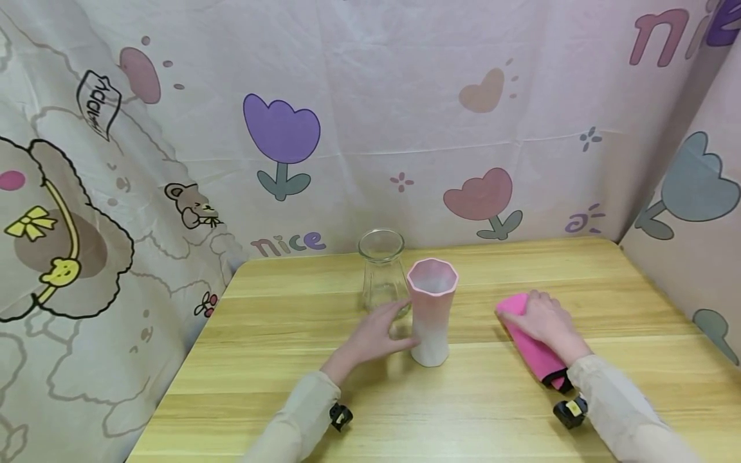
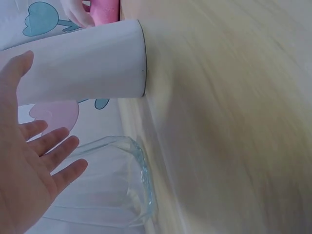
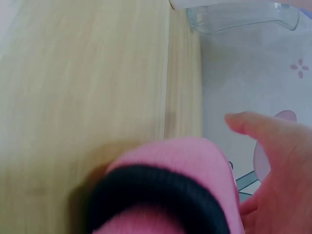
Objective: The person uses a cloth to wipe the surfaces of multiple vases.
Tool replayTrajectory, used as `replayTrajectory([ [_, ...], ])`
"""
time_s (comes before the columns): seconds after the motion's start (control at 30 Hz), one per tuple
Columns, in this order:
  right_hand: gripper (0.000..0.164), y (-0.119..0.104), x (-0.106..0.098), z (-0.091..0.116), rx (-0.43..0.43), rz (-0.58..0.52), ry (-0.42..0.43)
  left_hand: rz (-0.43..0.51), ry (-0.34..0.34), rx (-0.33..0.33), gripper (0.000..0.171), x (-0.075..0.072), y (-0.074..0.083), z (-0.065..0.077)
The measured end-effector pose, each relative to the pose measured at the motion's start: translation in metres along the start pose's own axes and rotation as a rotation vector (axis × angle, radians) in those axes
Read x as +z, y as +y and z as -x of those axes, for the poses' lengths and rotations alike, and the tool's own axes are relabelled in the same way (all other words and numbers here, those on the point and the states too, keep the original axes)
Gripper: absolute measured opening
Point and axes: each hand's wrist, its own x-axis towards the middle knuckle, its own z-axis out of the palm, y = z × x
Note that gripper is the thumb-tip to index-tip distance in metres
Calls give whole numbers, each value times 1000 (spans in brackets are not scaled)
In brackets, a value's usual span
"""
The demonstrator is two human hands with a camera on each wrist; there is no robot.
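Note:
A tall faceted vase (image 1: 431, 321), pink at the rim and white below, stands upright on the table. My left hand (image 1: 373, 331) is beside its left side, fingers spread and thumb close to the vase; in the left wrist view the palm (image 2: 24, 175) holds nothing. Just behind is a clear glass vase (image 1: 382, 276), partly covered by that hand and the pink vase. To the right, my right hand (image 1: 547, 321) rests over a folded pink cloth (image 1: 535, 354) with black edging. The right wrist view shows the thumb (image 3: 253, 126) extended away from the cloth; the other fingers are mostly hidden.
The wood-grain table (image 1: 278, 360) meets a patterned curtain (image 1: 370, 128) at the back, and more printed fabric hangs on the left and right sides. A small black camera (image 1: 340, 417) is worn on the left wrist, another (image 1: 570, 411) on the right.

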Motion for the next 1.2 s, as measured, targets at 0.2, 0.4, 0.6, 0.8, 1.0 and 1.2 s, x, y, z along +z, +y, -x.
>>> replayTrajectory([
  [0.2, 94, -4, 0, -4, 126, -46, -98, 72, 26, -11, 79, 4, 3, -5],
  [0.4, 91, -7, 3, -8, 198, -52, -116, 170, 34, -11, 78, 7, 5, -7],
  [0.6, 87, -9, 5, -12, 213, -58, -124, 210, 39, 5, 77, 12, 6, -10],
  [0.8, 81, -7, 10, -17, 197, -62, -118, 232, 22, -13, 74, 16, 8, -11],
  [1.0, 70, -7, 17, -22, 127, -67, -79, 238, 17, -34, 69, 20, 9, -13],
  [1.2, 68, -10, 20, -24, 57, -58, -31, 245, 25, -39, 67, 21, 9, -15],
])
